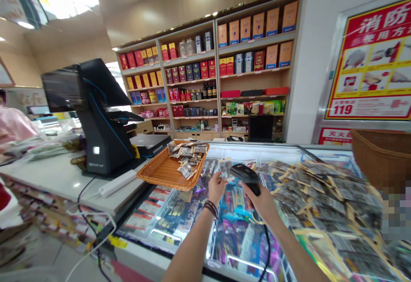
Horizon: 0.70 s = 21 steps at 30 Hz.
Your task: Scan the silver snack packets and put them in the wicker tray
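Pinched in the fingers of my left hand (217, 188) is a small silvery packet (225, 167), held up over the glass-topped freezer (173, 239). My right hand (259, 198) grips a black handheld scanner (245, 175), its head turned toward the packet. A cable hangs down from the scanner. Left of my hands, an orange wicker basket (160, 168) holds several similar packets (188, 170). A large heap of packets (321, 196) covers the right side of the glass. Coloured packages lie under the glass.
At the left, a black cash register (105, 132) and a flat scale (149, 143) stand on a white counter (61, 179). Cables (86, 222) hang off its edge. A brown basket (382, 158) is at the far right. A person (16, 121) in pink is at the far left.
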Tool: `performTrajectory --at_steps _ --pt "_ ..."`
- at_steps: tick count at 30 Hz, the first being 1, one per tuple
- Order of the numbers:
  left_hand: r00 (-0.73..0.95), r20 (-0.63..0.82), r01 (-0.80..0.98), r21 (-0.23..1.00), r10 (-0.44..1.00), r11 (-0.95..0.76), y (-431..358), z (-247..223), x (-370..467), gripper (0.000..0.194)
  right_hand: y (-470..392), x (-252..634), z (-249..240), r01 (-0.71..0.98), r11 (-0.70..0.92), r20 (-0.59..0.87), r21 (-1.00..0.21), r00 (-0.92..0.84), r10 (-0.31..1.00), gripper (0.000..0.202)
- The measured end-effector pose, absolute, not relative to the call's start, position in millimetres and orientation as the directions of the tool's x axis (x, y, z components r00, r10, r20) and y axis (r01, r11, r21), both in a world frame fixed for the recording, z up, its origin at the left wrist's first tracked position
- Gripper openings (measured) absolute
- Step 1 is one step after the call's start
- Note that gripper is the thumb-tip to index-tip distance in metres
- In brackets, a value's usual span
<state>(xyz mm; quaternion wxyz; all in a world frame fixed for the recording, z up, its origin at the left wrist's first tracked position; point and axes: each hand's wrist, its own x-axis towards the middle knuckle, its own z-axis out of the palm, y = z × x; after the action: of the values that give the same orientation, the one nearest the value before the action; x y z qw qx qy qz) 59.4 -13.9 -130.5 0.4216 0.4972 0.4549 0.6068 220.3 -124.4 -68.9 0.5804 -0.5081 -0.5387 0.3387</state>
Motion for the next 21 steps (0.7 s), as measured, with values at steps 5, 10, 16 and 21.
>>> performTrajectory --at_steps 5,10,16,21 --pt "-0.170 0.190 -0.060 0.977 0.967 -0.203 -3 -128 67 0.037 -120 245 -57 0.044 0.260 0.262 -0.965 0.263 0.928 0.055" --pt "-0.055 0.194 -0.122 0.972 0.979 -0.200 11 -106 109 0.035 -131 300 -38 0.057 0.245 0.248 -0.968 0.392 0.886 0.054" --pt "0.167 0.227 -0.227 0.956 0.959 -0.187 14 -62 204 0.031 -159 375 -19 0.116 0.197 0.228 -0.974 0.557 0.798 0.051" --pt "0.390 0.286 -0.279 0.943 0.875 -0.184 4 -33 287 0.027 -186 419 -14 0.144 0.203 0.247 -0.969 0.657 0.712 0.050"
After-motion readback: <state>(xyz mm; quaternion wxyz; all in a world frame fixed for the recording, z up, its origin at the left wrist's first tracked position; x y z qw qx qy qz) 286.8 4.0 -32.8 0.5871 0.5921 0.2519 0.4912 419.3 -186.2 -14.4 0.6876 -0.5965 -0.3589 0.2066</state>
